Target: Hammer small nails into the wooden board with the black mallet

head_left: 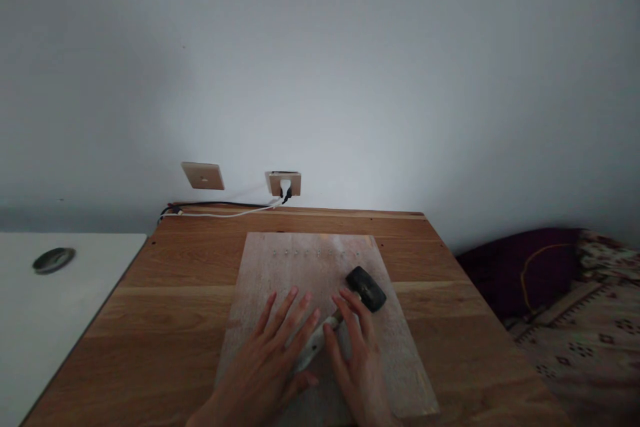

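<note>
1. The hammer lies on a board at lower centre of the frame. Its black head points to the upper right and its pale handle slants down to the lower left.
2. The left hand rests flat on the board with its fingers spread wide. It holds nothing, and its thumb side touches the lower part of the handle.
3. The right hand is also flat and spread, and it grips nothing. Its fingertips lie across the handle just below the head.
4. A row of nails stands near the board's upper edge, well apart from both hands (too small to tell how deep they sit).
5. I judge the step to be the hands settling on the hammer, with no grasp made yet. Lifting it would call for fingers curling under the handle, which lies flush on the wood.
6. The board lies on a table. Behind it on the wall are a socket and cables. A white top is at lower left, and patterned fabric at lower right.
</note>
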{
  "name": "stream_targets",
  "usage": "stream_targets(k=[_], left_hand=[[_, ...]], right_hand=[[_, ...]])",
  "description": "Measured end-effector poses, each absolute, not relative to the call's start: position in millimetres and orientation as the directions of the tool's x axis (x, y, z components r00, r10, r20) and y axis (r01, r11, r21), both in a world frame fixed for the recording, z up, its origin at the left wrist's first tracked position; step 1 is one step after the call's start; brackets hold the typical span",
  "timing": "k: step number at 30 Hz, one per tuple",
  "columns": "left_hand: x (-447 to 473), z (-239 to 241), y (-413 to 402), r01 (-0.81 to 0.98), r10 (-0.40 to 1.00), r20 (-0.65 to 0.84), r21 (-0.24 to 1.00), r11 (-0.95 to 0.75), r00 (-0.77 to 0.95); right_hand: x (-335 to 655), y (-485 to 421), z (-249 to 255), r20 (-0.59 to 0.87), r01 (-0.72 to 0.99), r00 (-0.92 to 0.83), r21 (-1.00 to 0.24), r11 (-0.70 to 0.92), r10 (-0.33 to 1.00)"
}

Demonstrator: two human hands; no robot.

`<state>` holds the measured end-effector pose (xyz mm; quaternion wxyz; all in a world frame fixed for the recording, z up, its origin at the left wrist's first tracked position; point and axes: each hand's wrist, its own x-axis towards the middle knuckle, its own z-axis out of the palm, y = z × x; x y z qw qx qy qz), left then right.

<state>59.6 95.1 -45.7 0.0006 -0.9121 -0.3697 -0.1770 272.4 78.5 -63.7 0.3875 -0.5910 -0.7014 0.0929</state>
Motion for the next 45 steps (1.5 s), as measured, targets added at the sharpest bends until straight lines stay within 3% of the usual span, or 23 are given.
stream_targets(k=[10, 20, 32, 45], left_hand=[[58, -46, 98, 0.718, 0.698, 0.349, 0.093, -0.69, 0.625], [52, -54, 100, 0.839, 0.809, 0.342, 0.094, -0.535, 0.478], [34, -75, 104, 0.897, 0.856, 0.33, 0.057, -0.439, 0.398], [10, -90, 104, 0.907, 0.844, 0.35, -0.044, -0.418, 0.406]], right_hand=[[271, 79, -65, 0.412, 0.774, -0.052, -0.559, 0.297, 0.91], [268, 78, -59, 0.341, 0.785, -0.104, -0.549, 0.287, 0.934], [274, 80, -66, 0.332, 0.869, -0.171, -0.393, 0.301, 0.928], [332, 60, -80, 0.363, 0.948, 0.001, -0.298, 0.115, 0.932]])
